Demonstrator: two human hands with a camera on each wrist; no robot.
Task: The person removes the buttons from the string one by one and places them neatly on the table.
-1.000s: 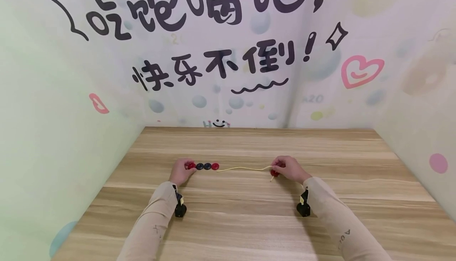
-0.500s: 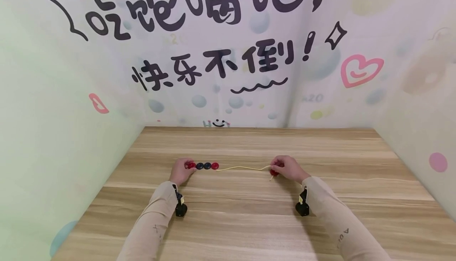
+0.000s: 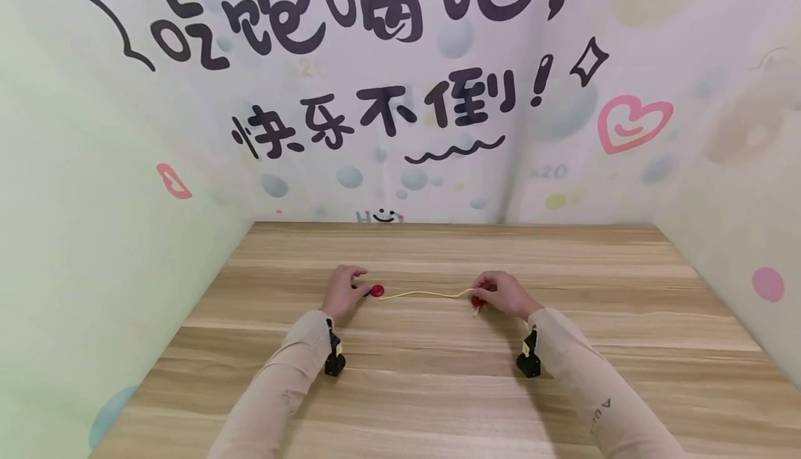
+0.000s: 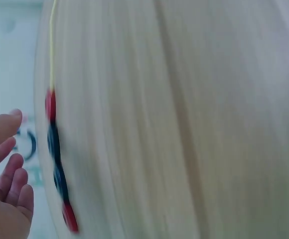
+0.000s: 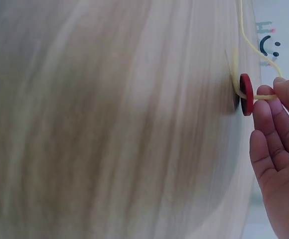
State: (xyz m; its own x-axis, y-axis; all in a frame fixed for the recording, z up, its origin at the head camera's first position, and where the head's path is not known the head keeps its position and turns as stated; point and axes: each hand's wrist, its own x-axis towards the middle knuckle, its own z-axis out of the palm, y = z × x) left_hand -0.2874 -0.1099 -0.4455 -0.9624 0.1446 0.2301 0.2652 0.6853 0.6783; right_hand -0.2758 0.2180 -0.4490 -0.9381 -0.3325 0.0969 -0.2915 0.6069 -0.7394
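Observation:
My left hand [image 3: 343, 292] hovers over a row of button-like discs, thumb and fingers apart and holding nothing. In the left wrist view the row runs from a red disc [image 4: 51, 105] through two dark blue discs [image 4: 54, 141] to another red disc [image 4: 70, 217]. From the head, the hand covers most of it; one red disc [image 3: 377, 291] shows beyond the fingertips. My right hand [image 3: 505, 295] pinches a yellow cord [image 3: 425, 293] between thumb and finger. A red disc [image 5: 247, 94] hangs threaded on the cord just below that pinch. The cord's other end lies by the row.
Both hands work above a wood-grain table [image 3: 413, 389]. Behind it rises a white printed backdrop [image 3: 313, 188] with black lettering, and pale walls flank both sides. A black camera mount sits on each wrist, below the beige sleeves.
My left hand has let go of the red disc at the row's left end and moved right, over the blue discs. The right hand, still pinching the cord, has shifted slightly left.

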